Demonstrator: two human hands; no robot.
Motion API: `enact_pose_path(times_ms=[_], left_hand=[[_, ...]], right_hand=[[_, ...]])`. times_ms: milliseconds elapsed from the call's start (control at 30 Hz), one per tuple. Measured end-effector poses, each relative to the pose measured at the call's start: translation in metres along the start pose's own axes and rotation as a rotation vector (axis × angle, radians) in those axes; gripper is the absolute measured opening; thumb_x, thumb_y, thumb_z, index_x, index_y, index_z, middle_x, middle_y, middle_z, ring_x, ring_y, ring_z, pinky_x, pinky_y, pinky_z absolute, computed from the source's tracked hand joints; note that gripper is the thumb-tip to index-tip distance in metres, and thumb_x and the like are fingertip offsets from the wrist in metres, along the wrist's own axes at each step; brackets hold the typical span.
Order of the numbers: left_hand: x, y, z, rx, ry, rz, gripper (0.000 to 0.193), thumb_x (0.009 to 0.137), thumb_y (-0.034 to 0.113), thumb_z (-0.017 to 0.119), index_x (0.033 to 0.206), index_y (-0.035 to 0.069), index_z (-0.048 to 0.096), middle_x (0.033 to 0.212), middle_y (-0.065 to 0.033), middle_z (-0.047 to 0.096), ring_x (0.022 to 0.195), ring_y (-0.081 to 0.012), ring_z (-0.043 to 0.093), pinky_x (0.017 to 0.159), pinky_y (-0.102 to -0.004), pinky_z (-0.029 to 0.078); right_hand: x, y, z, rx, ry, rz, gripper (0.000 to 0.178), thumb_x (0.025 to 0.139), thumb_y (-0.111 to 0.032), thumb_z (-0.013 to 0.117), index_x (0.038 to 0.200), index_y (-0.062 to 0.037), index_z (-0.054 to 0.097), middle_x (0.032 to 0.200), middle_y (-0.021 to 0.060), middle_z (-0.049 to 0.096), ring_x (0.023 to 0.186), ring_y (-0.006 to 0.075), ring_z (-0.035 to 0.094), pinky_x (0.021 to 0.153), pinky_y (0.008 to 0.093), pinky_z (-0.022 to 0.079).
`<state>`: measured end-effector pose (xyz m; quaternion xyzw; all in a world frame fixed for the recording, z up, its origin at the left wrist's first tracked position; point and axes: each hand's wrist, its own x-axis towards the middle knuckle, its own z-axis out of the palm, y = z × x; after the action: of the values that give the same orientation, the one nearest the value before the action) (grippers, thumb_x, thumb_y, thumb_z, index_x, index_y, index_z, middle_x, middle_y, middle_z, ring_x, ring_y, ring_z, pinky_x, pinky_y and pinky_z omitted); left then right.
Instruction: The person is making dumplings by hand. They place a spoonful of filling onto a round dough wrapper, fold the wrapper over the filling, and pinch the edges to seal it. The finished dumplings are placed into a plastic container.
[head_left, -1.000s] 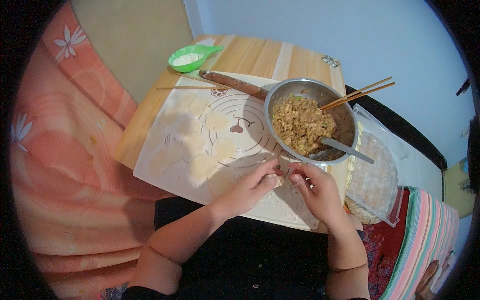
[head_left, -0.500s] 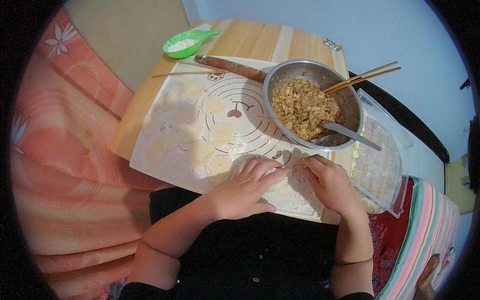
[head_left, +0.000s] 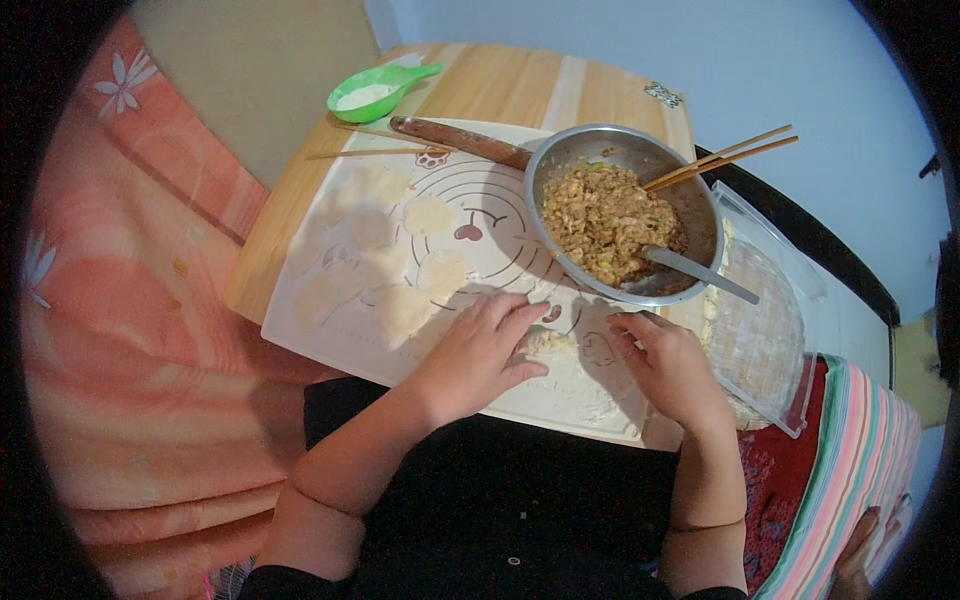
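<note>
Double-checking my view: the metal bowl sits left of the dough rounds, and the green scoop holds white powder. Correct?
Not quite: the head view shows the metal bowl right of the dough rounds. The green scoop does hold white powder.

The pale lump (head_left: 551, 342) beside the left grip (head_left: 533, 340) looks blurred.

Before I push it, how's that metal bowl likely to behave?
The metal bowl probably feels heavy, holding plenty of chunky mixture. The chopsticks and grey handle jut past its rim, so they might swing or snag.
</note>
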<state>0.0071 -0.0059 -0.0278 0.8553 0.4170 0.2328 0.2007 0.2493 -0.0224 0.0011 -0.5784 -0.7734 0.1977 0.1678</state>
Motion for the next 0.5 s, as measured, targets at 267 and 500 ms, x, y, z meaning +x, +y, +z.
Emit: enact_pose_path(times_ms=[267, 500], left_hand=[[0.004, 0.001, 0.019, -0.057, 0.033, -0.014, 0.040, 0.082, 0.016, 0.061, 0.120, 0.006, 0.053, 0.112, -0.0135, 0.056, 0.104, -0.0310, 0.054, 0.089, -0.0390, 0.044], [0.011, 0.003, 0.019, 0.004, 0.145, -0.042, 0.036, 0.084, 0.010, 0.058, 0.120, 0.005, 0.053, 0.110, -0.0138, 0.058, 0.097, -0.0306, 0.059, 0.084, -0.0384, 0.048]], right_hand=[[0.001, -0.005, 0.006, 0.018, 0.023, -0.127, 0.030, 0.082, -0.014, 0.062, 0.110, -0.0031, 0.058, 0.102, 0.0188, 0.061, 0.093, 0.0367, 0.059, 0.079, 0.0422, 0.049], [0.006, -0.019, 0.030, -0.038, 0.082, -0.327, 0.053, 0.072, -0.017, 0.069, 0.119, 0.0003, 0.050, 0.114, 0.0155, 0.054, 0.102, 0.0324, 0.053, 0.084, 0.0412, 0.047]])
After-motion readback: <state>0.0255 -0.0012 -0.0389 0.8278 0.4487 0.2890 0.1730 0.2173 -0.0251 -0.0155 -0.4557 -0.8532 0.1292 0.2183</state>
